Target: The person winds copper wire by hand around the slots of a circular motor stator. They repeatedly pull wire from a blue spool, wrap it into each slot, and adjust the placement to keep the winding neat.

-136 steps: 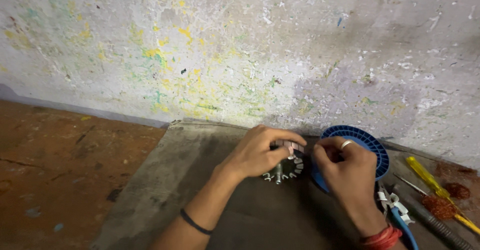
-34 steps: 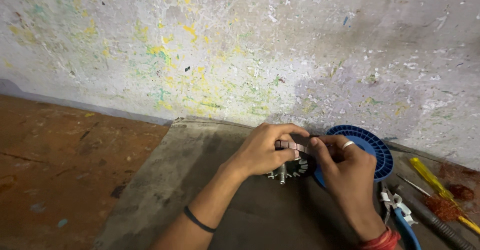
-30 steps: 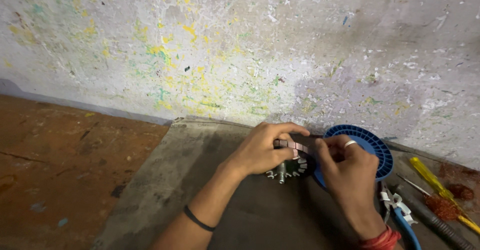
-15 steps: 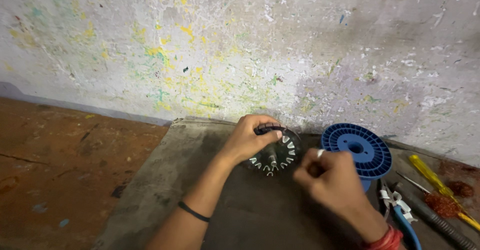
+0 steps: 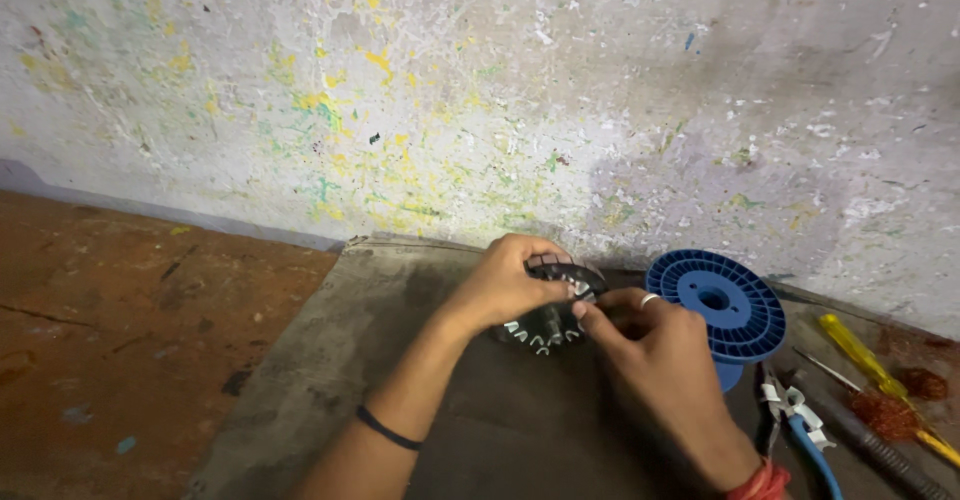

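Currently, left hand (image 5: 505, 285) fingers curl closed around the toothed stator ring (image 5: 552, 305); right hand (image 5: 655, 345) fingers pinch its 3 o'clock edge, blue spool (image 5: 715, 305) beside.

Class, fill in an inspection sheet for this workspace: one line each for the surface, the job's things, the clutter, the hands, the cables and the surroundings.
Surface: a worn grey-brown cloth mat spread over a reddish-brown floor.
Job's things: a round black toothed part with slots around its rim, on the mat; its make is too small to tell.
Clutter: a blue plastic spool, blue-handled pliers, a yellow-handled screwdriver and a tangle of copper wire, all to the right.
Hands: left hand cups the toothed part from above; right hand pinches at its right edge.
Cables: nothing seen.
Surroundings: a whitish wall with flaking yellow and green paint flecks.
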